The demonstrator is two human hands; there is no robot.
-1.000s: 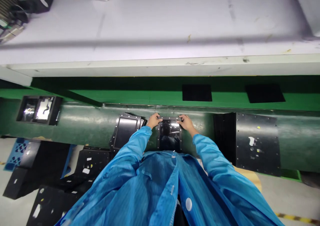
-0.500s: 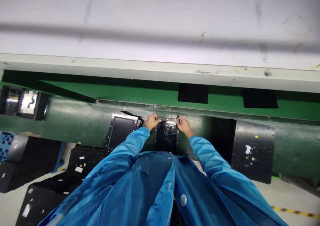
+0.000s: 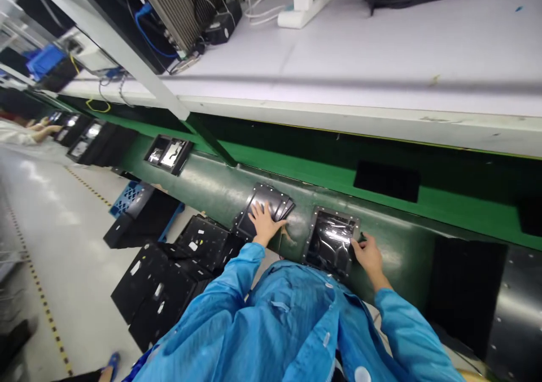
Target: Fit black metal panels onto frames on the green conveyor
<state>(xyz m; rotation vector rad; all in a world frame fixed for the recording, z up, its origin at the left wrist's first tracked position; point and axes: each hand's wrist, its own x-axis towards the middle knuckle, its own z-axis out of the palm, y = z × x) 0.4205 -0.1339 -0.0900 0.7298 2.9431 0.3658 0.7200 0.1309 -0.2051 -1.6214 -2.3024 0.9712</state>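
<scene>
A black framed screen panel (image 3: 331, 241) wrapped in glossy film lies on the dark green conveyor belt (image 3: 212, 187) in front of me. My right hand (image 3: 369, 255) rests at its right edge, fingers touching the frame. My left hand (image 3: 263, 223) lies flat with spread fingers on a small stack of similar black panels (image 3: 265, 208) just left of it. Both arms are in blue sleeves.
Another panel (image 3: 168, 153) rides the belt farther left. Black trays (image 3: 169, 280) and a blue crate (image 3: 128, 197) sit on the floor below. A white shelf (image 3: 381, 60) above holds a power strip (image 3: 307, 5) and cables. Another person's hands (image 3: 40, 129) show at far left.
My left hand left the wrapped panel's top edge and moved left onto the stack. My right hand shifted to the panel's right side. My view swung left, showing more of the line.
</scene>
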